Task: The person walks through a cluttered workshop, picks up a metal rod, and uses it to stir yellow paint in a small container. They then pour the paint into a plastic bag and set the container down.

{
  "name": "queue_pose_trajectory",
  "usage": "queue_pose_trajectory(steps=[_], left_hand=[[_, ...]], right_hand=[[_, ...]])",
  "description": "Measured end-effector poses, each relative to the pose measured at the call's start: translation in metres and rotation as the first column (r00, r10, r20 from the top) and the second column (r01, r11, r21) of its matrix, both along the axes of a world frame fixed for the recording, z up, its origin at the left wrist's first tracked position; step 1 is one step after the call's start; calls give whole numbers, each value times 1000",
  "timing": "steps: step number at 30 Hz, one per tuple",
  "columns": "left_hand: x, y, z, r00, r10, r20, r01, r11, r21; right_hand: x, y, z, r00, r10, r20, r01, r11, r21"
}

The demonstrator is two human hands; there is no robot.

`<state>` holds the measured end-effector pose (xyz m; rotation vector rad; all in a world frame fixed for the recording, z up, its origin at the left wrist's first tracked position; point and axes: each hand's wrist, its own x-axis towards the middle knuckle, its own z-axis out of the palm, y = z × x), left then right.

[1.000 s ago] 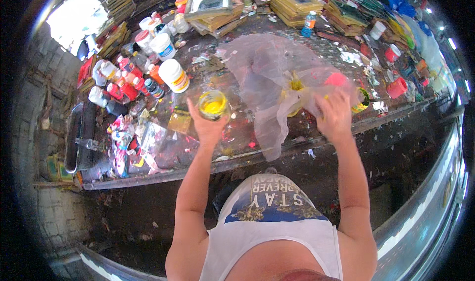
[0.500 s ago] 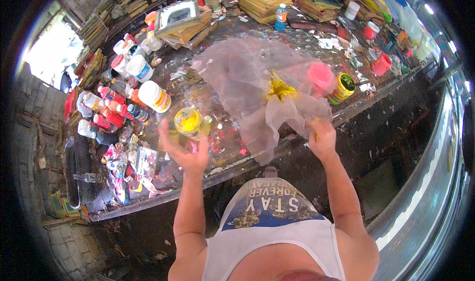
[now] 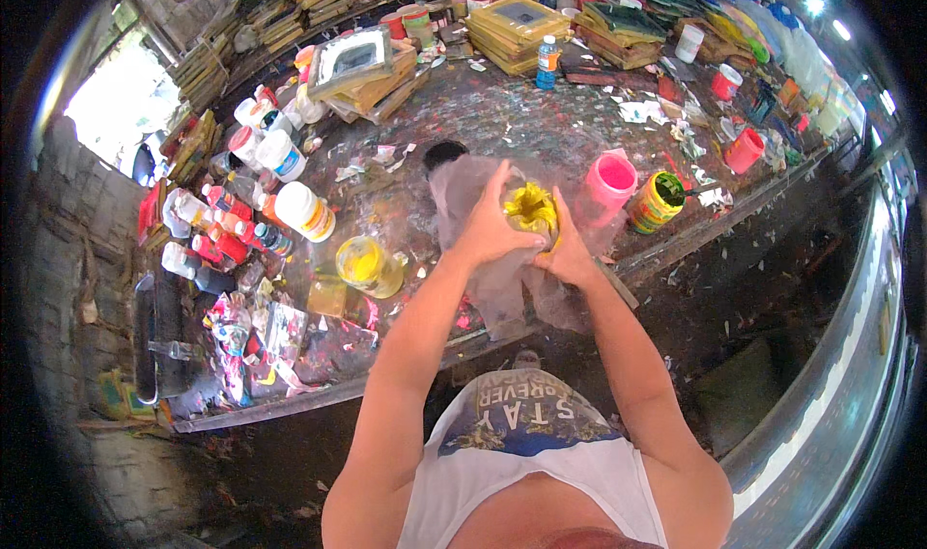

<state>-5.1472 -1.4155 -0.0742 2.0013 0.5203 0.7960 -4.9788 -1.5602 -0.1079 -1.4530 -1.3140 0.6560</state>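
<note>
In the middle of the worktable a thin, see-through whitish cloth (image 3: 463,190) is bunched up, with a wet yellow paint mass (image 3: 529,207) at its centre. My left hand (image 3: 491,223) curves round the left side of the bundle, its fingers pointing away from me. From the right, my right hand (image 3: 568,250) presses against the other side, and the thumbs come close together at the near side. Whether a vessel sits under the cloth is hidden. Left of my hands stands a clear jar of yellow paint (image 3: 367,267). On the right are a pink paint tub (image 3: 610,187) and a yellow-green tub (image 3: 657,203).
White paint tubs (image 3: 305,211) and several red-capped bottles crowd the left side. Wooden screen frames (image 3: 512,32) are stacked at the back, near a blue bottle (image 3: 547,63). A red tub (image 3: 744,150) stands far right. The table's front edge (image 3: 319,391) runs slantwise below my arms.
Both hands have come together round the yellow patch. The cloth, spread wide before, is now gathered in, uncovering the table behind and the pink tub.
</note>
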Motion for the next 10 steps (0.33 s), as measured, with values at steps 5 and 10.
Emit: queue_pose_trajectory(steps=[5, 10], left_hand=[[-2, -20, -40, 999, 24, 32, -16, 972, -234], [-12, -45, -60, 953, 302, 26, -290, 932, -216]], right_hand=[[2, 14, -31, 991, 22, -129, -26, 999, -30], [0, 32, -53, 954, 234, -188, -233, 972, 25]])
